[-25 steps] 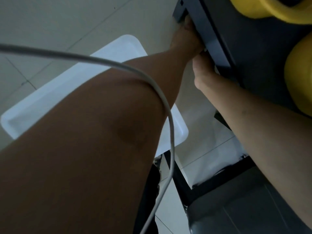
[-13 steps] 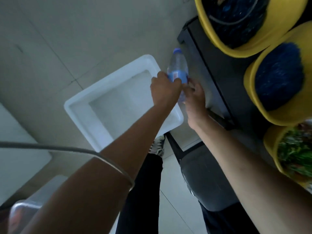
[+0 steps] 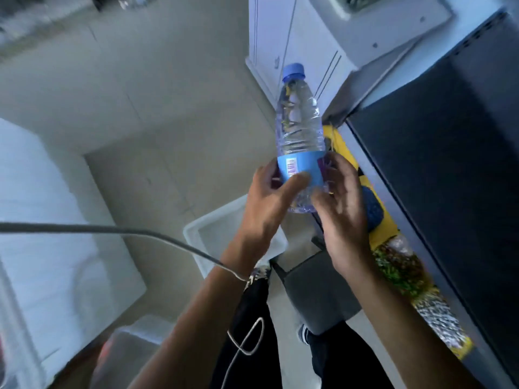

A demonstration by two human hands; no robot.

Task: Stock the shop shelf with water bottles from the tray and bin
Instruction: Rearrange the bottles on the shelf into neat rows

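Note:
A clear water bottle point(image 3: 298, 127) with a blue cap and blue label stands upright in the air at the middle of the head view. My left hand point(image 3: 266, 203) wraps its lower part from the left, thumb across the label. My right hand point(image 3: 342, 209) touches its base from the right, fingers spread. Below the hands, a white tray point(image 3: 202, 234) lies on the floor, and what shows of it holds no bottles. The dark shelf point(image 3: 455, 164) rises at the right, next to the bottle.
Yellow bowls point(image 3: 384, 231) with dark blue and green goods sit on a lower shelf level at the right. A white cabinet point(image 3: 283, 37) stands behind the bottle. A large white box point(image 3: 42, 220) fills the left. A grey cable point(image 3: 112, 228) crosses to my left wrist. A clear bin point(image 3: 132, 349) sits bottom left.
The view has swung up from the floor. Both hands left the shelf's lower edge, took a bottle above the tray, and raised it to shelf height.

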